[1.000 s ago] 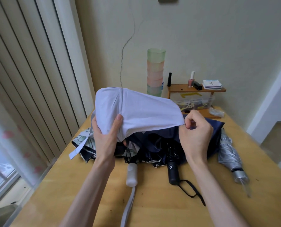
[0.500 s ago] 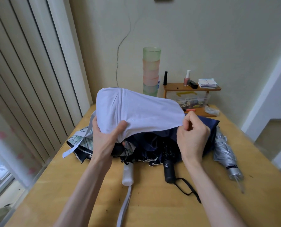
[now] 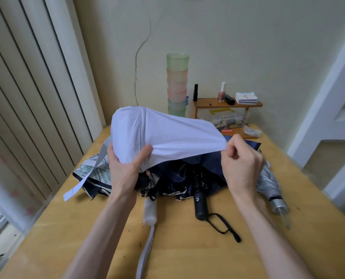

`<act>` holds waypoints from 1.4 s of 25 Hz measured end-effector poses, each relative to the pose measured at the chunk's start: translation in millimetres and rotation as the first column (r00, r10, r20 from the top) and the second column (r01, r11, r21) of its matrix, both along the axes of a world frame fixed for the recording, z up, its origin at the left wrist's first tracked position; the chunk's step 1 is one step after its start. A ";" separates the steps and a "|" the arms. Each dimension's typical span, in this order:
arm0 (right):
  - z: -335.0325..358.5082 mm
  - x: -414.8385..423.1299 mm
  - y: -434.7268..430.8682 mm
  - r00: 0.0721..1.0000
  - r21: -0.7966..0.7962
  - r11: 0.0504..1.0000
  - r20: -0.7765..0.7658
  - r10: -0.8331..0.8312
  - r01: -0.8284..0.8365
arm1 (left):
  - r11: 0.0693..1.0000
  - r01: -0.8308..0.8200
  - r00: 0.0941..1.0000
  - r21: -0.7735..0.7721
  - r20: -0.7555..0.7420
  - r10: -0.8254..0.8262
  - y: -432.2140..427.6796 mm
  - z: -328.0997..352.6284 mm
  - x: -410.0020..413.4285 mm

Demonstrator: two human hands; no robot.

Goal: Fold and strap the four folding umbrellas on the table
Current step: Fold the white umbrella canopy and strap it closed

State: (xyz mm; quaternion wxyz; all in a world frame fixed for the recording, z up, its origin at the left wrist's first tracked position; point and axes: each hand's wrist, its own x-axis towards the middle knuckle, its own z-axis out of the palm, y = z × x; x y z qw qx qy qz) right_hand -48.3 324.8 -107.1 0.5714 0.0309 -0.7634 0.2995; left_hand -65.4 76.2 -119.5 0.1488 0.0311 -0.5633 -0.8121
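Observation:
I hold a pale lavender umbrella [image 3: 167, 135] above the table. My left hand [image 3: 125, 168] grips its bunched canopy near the left end, thumb on top. My right hand [image 3: 240, 164] pinches the canopy's right edge and stretches it taut. Its closing strap [image 3: 83, 180] dangles to the left, and its white handle [image 3: 149, 210] lies on the table below. Under the canopy lies a navy umbrella [image 3: 187, 170] with a black handle [image 3: 200, 204] and wrist cord. A patterned umbrella [image 3: 95, 174] lies at the left. A silver umbrella [image 3: 272, 184] lies at the right.
The wooden table [image 3: 187, 248] meets the wall. At the back stand a stack of pastel cups [image 3: 177, 85] and a small wooden shelf [image 3: 227, 104] with bottles, cards and a plastic box. Vertical blinds hang along the left.
The camera has shifted a little. My right hand has pulled the canopy edge slightly outward to the right, and my left thumb has slid further over the fabric.

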 end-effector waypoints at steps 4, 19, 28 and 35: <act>-2.7 1.8 -5.3 0.978 -0.398 0.907 0.086 0.188 -0.139 | 1.000 -0.008 1.000 -0.004 -0.020 0.008 10.4 2.5 2.0; 3.7 -5.9 1.0 0.863 -0.540 0.789 0.206 0.461 -0.293 | 0.993 -0.065 0.996 -0.100 -0.060 0.060 -4.4 5.3 2.1; 36.6 11.8 16.7 0.212 -0.584 0.496 0.487 0.847 -0.642 | 0.966 0.016 0.980 -0.257 -0.185 -0.066 -35.3 15.2 6.8; 28.4 5.9 3.4 0.188 -0.523 0.563 0.603 0.775 -0.640 | 0.898 0.166 0.945 -0.407 -0.195 -0.263 -47.4 18.8 10.0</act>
